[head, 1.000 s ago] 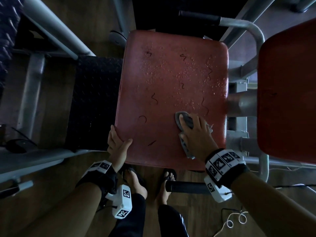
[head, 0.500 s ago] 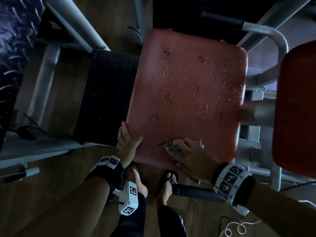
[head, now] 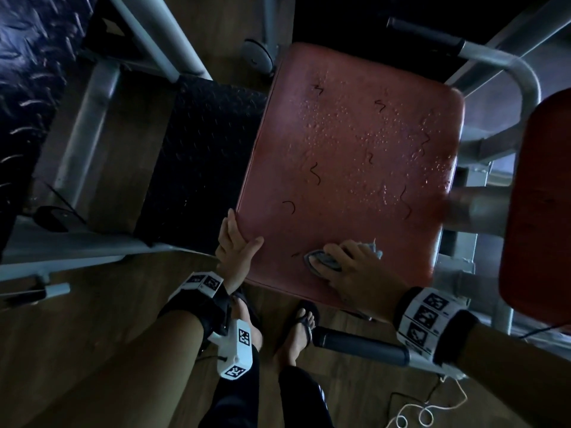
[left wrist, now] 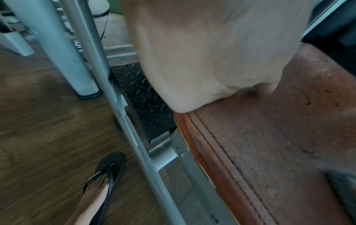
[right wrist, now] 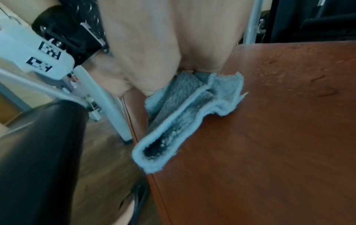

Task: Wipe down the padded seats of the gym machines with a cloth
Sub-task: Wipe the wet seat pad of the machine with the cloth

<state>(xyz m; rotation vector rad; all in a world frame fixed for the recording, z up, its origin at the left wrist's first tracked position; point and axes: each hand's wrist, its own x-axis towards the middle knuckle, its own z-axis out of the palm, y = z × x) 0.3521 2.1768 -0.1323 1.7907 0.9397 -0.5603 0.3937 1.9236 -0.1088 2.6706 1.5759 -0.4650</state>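
A red padded seat fills the middle of the head view, with water droplets on its far half and several dark squiggly marks. My left hand holds the seat's near left corner, thumb on top and fingers along the side edge. In the left wrist view the left hand sits over the seat edge. My right hand presses a folded blue-grey cloth onto the seat near its front edge, fingers bent over it. In the right wrist view the cloth bunches out from under the right hand on the seat.
A second red pad stands close on the right behind a curved grey frame tube. A black tread plate lies left of the seat. A black foam handle juts out below the front edge, beside my flip-flopped feet. White cord lies on the wooden floor.
My right hand has drawn the cloth from the seat's middle right toward the front edge and a little leftward. The left hand has stayed on the corner.
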